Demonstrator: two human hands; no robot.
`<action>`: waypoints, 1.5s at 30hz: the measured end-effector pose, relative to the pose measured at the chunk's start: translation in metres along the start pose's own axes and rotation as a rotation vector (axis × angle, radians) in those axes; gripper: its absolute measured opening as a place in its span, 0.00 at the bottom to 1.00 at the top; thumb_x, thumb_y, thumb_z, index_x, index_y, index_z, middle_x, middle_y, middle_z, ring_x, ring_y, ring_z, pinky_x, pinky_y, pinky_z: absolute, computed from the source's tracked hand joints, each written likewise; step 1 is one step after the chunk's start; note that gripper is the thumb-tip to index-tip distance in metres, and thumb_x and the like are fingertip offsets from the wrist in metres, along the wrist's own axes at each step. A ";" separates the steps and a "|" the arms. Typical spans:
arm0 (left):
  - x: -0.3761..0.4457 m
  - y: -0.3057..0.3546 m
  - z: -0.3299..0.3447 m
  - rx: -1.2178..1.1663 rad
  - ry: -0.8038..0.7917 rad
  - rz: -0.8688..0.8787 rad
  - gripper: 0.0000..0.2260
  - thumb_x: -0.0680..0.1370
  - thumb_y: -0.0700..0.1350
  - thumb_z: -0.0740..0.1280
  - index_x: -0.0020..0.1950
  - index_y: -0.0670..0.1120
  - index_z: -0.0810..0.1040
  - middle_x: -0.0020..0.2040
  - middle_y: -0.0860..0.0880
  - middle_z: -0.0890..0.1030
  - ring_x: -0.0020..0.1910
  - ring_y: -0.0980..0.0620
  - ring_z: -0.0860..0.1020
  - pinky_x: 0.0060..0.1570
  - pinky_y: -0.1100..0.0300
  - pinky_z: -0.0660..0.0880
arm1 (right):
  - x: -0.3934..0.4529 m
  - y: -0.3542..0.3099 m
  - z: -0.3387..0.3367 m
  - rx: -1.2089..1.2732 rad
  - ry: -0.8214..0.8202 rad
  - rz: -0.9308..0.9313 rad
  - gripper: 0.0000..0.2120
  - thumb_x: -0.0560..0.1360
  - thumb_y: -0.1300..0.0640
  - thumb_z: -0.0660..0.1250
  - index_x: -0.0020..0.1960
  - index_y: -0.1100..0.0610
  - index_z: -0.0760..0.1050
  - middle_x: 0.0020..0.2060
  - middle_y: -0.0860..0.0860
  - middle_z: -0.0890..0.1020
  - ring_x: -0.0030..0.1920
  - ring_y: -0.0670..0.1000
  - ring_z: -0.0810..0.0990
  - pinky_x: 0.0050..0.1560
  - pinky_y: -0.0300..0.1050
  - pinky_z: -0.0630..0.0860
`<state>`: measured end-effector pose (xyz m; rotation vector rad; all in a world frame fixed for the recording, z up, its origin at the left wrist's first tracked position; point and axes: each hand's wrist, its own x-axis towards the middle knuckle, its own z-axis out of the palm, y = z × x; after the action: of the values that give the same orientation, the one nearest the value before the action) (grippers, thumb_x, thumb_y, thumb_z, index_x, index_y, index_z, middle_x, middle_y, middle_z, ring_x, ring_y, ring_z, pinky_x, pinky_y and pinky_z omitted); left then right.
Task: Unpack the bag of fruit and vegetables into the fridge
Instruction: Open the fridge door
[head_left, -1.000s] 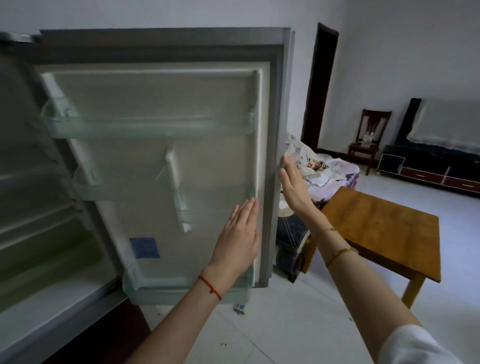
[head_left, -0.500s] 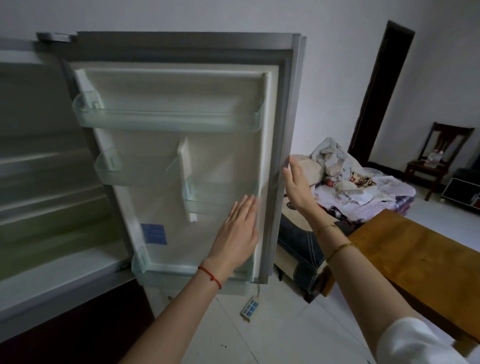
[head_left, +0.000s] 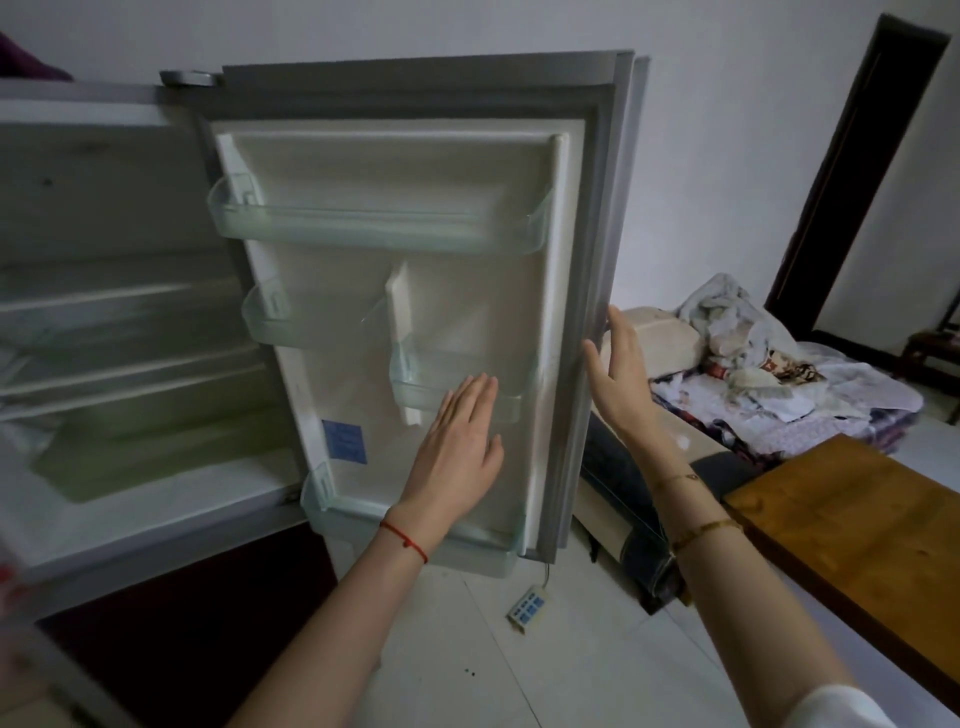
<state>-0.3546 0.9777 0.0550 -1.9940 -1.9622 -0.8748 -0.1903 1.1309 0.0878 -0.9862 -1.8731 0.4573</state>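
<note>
The fridge (head_left: 104, 322) stands open across the 9 o'clock side of the view, its inner shelves pale and blurred. Its door (head_left: 415, 291) is swung wide toward 12 o'clock, with clear bins running down the inner lining. The person's left hand (head_left: 457, 447) lies flat against the lining near the centre, fingers straight and together, fingertips at the small bin (head_left: 452, 379) on the handle side; it has hold of nothing. A red string bracelet (head_left: 404, 540) circles that wrist. The right hand (head_left: 618, 374) is raised at about 2 o'clock from the left one, palm turned toward the door's outer edge (head_left: 597, 312), fingers straight and slightly spread, touching or just beside the grey seal; which of the two cannot be told, and it grasps nothing. At 3 o'clock sits a bed piled with rumpled cloth (head_left: 753, 364), and at 4 o'clock a wooden table (head_left: 852, 525). A power strip (head_left: 527, 608) lies on the tiled floor below the door. The bag of fruit and vegetables is nowhere visible
</note>
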 end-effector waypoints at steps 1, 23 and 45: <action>-0.003 -0.001 -0.004 -0.008 0.007 -0.012 0.28 0.79 0.44 0.58 0.77 0.43 0.52 0.77 0.46 0.56 0.76 0.51 0.52 0.76 0.54 0.50 | -0.007 -0.005 -0.002 -0.010 0.018 -0.028 0.29 0.82 0.48 0.57 0.78 0.57 0.54 0.77 0.53 0.61 0.77 0.51 0.58 0.77 0.53 0.57; -0.192 -0.074 -0.112 0.045 0.071 -0.394 0.25 0.79 0.45 0.62 0.74 0.44 0.61 0.74 0.46 0.65 0.74 0.51 0.60 0.74 0.48 0.55 | -0.177 -0.091 0.069 -0.006 -0.360 -0.220 0.26 0.81 0.47 0.60 0.75 0.56 0.62 0.70 0.51 0.70 0.72 0.50 0.65 0.73 0.51 0.63; -0.358 -0.094 -0.170 0.198 0.270 -0.983 0.22 0.78 0.45 0.64 0.71 0.46 0.66 0.70 0.48 0.70 0.69 0.52 0.66 0.72 0.48 0.61 | -0.239 -0.164 0.204 0.227 -0.801 -0.354 0.26 0.80 0.47 0.61 0.75 0.53 0.63 0.72 0.51 0.70 0.73 0.49 0.65 0.74 0.49 0.62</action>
<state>-0.4671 0.5946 -0.0259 -0.6688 -2.6886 -0.9780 -0.3825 0.8616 -0.0390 -0.3003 -2.5602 0.9123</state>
